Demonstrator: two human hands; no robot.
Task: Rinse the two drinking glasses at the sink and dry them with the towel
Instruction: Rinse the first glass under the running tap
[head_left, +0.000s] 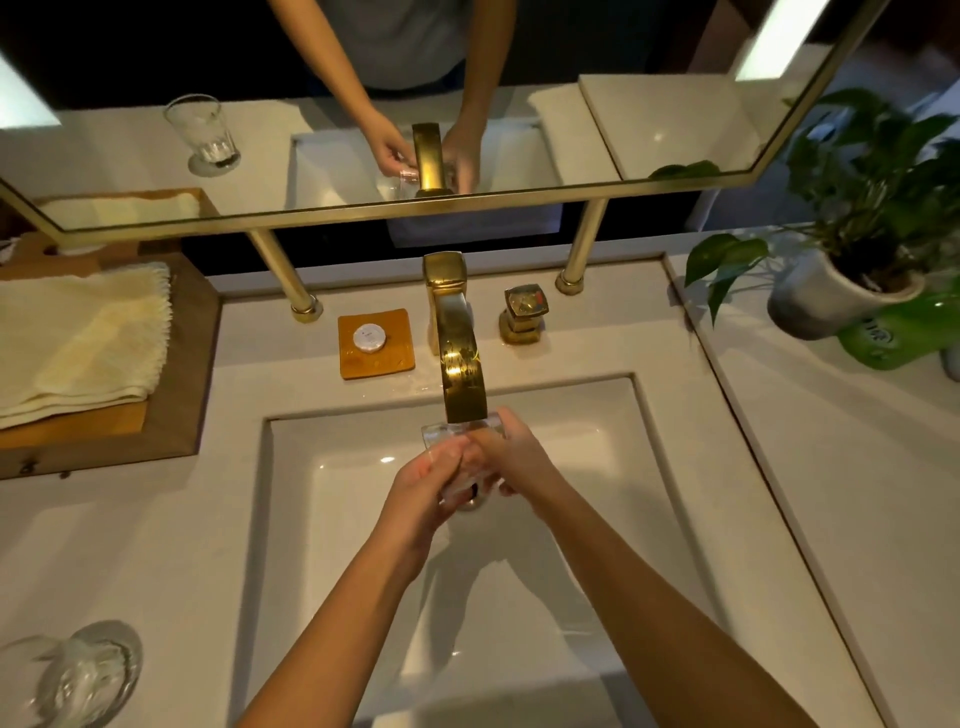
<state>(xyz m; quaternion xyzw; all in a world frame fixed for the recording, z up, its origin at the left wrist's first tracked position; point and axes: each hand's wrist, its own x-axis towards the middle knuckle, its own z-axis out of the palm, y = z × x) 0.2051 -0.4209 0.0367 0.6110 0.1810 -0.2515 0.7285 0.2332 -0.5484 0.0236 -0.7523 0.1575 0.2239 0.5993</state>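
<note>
A clear drinking glass (441, 435) is held over the white sink (332, 519), right under the spout of the gold faucet (457, 358). My left hand (423, 488) grips its lower part from the left, and my right hand (511, 457) wraps it from the right. My fingers hide much of the glass. A second drinking glass (67, 675) stands on the counter at the bottom left. The pale yellow towel (78, 343) lies folded on a wooden tray (176, 395) at the left.
A gold tap handle (523, 313) stands right of the faucet. An amber soap dish (376, 344) holds a round wrapped soap. A potted plant (852, 280) and a green bottle (898, 332) are at the right. The mirror behind reflects the hands and the second glass.
</note>
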